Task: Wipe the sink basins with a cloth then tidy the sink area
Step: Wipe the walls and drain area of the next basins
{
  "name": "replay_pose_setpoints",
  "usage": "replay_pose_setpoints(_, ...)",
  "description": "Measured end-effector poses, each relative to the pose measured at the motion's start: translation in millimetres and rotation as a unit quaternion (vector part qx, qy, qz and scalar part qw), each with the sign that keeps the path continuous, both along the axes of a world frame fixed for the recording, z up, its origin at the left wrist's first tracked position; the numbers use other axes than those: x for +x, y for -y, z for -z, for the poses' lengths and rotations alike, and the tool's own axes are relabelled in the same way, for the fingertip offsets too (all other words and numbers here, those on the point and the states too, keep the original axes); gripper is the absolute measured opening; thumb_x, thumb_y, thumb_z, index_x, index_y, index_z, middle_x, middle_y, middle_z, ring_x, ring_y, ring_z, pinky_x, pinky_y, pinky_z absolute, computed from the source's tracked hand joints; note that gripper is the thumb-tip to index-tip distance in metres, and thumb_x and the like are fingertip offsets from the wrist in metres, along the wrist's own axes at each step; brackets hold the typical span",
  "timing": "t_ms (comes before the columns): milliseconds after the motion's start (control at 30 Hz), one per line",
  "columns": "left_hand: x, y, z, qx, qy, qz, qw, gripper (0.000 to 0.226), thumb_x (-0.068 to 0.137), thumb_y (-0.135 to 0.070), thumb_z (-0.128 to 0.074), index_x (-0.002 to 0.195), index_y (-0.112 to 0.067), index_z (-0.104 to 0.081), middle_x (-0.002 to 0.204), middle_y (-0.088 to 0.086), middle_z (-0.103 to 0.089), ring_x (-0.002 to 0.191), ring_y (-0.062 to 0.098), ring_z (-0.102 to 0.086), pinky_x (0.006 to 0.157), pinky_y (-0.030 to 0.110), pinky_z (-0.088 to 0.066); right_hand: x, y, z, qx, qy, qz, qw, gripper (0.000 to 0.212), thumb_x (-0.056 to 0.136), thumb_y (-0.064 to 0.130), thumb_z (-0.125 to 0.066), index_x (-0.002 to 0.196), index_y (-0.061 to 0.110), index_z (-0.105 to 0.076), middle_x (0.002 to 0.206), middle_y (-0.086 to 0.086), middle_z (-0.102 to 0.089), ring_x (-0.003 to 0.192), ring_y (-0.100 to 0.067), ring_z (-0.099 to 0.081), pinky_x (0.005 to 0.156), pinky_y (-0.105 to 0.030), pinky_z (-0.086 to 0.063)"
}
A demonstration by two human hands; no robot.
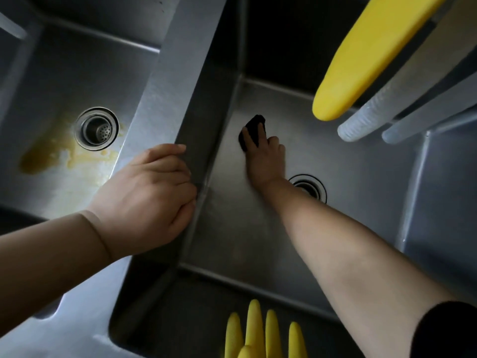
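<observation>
Nearest the camera, the left hand [147, 195] rests on the brushed steel divider [165, 107] between the two basins, its fingers curled over the divider's edge. Down in the right stainless basin [361, 182], the right hand [263, 156] presses a small dark cloth [251, 131] against the floor, fingers spread over it, just beyond the round drain [309, 187]. In the left stainless basin [51, 73], a yellowish stain [49, 156] lies beside the strainer drain [96, 129]. Yellow rubber glove fingers [258, 334] poke up at the near edge.
</observation>
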State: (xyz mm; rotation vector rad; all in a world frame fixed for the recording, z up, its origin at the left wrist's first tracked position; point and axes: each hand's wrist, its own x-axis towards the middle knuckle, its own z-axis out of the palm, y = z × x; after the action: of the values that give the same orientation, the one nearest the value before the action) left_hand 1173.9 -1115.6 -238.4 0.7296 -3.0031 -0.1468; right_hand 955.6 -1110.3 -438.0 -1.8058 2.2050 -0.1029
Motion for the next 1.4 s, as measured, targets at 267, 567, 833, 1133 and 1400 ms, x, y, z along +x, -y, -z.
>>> replay_pose_setpoints(267, -2.9, -1.9, 0.9, -0.021, 0.016, -0.005, 1.000, 0.030, 0.086, -0.021, -0.046, 0.064, -0.015, -0.065, 0.068, 0.001, -0.065, 0.081, 0.025, -0.064, 0.112, 0.036, -0.030, -100.1, -31.4, 12.7, -0.034, -0.060, 0.236, 0.969, 0.055, 0.091, 0.012, -0.043, 0.145, 0.020, -0.034, 0.153, -0.009, -0.027, 0.132, -0.036, -0.028, 0.105, -0.045, -0.019)
replay_pose_setpoints(567, 0.6, -0.7, 2.5, 0.008, 0.015, -0.015, 1.000, 0.031, 0.087, -0.026, -0.045, 0.067, -0.015, -0.065, 0.069, 0.000, -0.063, 0.083, 0.024, -0.064, 0.114, 0.035, -0.027, -24.2, 22.6, 24.5, -0.070, 0.040, 0.145, 0.986, 0.048, 0.087, 0.011, -0.044, 0.134, 0.019, -0.051, 0.142, -0.024, -0.040, 0.128, -0.044, -0.037, 0.103, -0.049, -0.023)
replay_pose_setpoints(833, -1.3, -3.7, 8.2, -0.049, 0.042, -0.027, 0.998, 0.025, 0.084, -0.020, -0.046, 0.063, -0.018, -0.060, 0.063, 0.001, -0.058, 0.079, 0.027, -0.060, 0.113, 0.036, -0.028, -25.9, 67.6, 32.9, -0.041, 0.095, 0.010, 0.995, 0.046, 0.102, 0.032, -0.028, 0.146, 0.020, -0.033, 0.153, 0.004, -0.025, 0.138, 0.000, -0.012, 0.095, 0.006, 0.009)
replay_pose_setpoints(1133, -75.0, -19.5, 28.0, -0.029, 0.103, 0.048, 0.993, 0.006, 0.069, -0.018, -0.063, 0.066, -0.017, -0.058, 0.065, 0.004, -0.059, 0.074, 0.029, -0.057, 0.074, 0.038, -0.048, -161.2, -8.1, 12.1, -0.022, 0.006, 0.158, 0.987, 0.054, 0.095, 0.033, -0.019, 0.147, 0.024, -0.028, 0.154, -0.005, -0.026, 0.140, -0.026, -0.024, 0.111, -0.036, -0.021)
replay_pose_setpoints(1400, -82.6, -34.0, 33.7, -0.005, 0.079, 0.057, 0.995, 0.006, 0.067, -0.015, -0.066, 0.064, -0.017, -0.061, 0.064, 0.002, -0.060, 0.072, 0.027, -0.060, 0.074, 0.036, -0.050, -246.8, -100.2, -9.7, 0.064, -0.080, 0.266, 0.958, 0.054, 0.100, 0.015, -0.033, 0.151, 0.015, -0.014, 0.158, -0.012, -0.004, 0.145, -0.029, -0.007, 0.117, -0.038, -0.008)
